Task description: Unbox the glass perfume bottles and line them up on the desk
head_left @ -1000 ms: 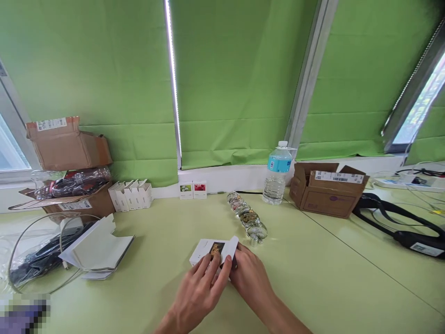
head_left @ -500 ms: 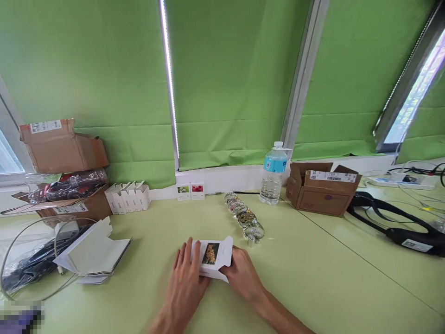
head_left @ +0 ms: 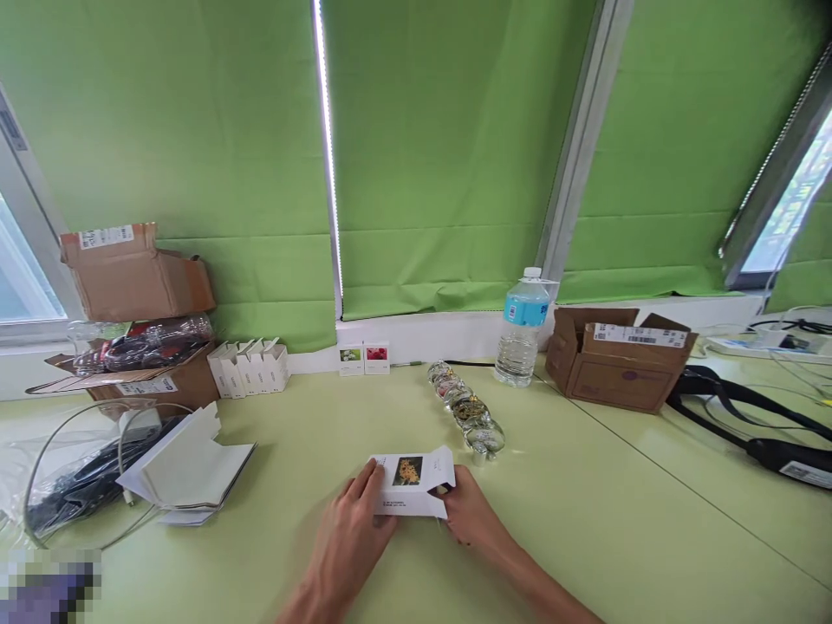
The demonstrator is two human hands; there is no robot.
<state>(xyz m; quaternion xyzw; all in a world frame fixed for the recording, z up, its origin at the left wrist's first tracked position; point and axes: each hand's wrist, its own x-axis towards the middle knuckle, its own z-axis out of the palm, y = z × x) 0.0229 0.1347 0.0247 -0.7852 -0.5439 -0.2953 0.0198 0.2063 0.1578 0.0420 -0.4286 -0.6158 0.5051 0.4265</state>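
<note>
A small white box (head_left: 412,501) with a picture of yellow flowers on top is near the table's front middle, its right end open. My left hand (head_left: 354,529) grips the box's left end, thumb at the near side and fingers over the far edge. At the open right end is my right hand (head_left: 473,511), its fingers closed by the flap and partly hidden behind the box. Beyond the box, a slanting row of small clear round containers (head_left: 469,412) lies on the table. Two white picture boxes (head_left: 364,360) stand against the wall.
Several white boxes (head_left: 250,368) stand back left, beside stacked cardboard boxes (head_left: 143,282). Folded white card (head_left: 188,472) and cables lie at the left. A water bottle (head_left: 520,334), an open cardboard box (head_left: 620,368) and a black strapped device (head_left: 760,433) are at the right.
The white box has tilted so its near side shows more, and my left fingers have drawn back from its top. The whole view has shifted slightly.
</note>
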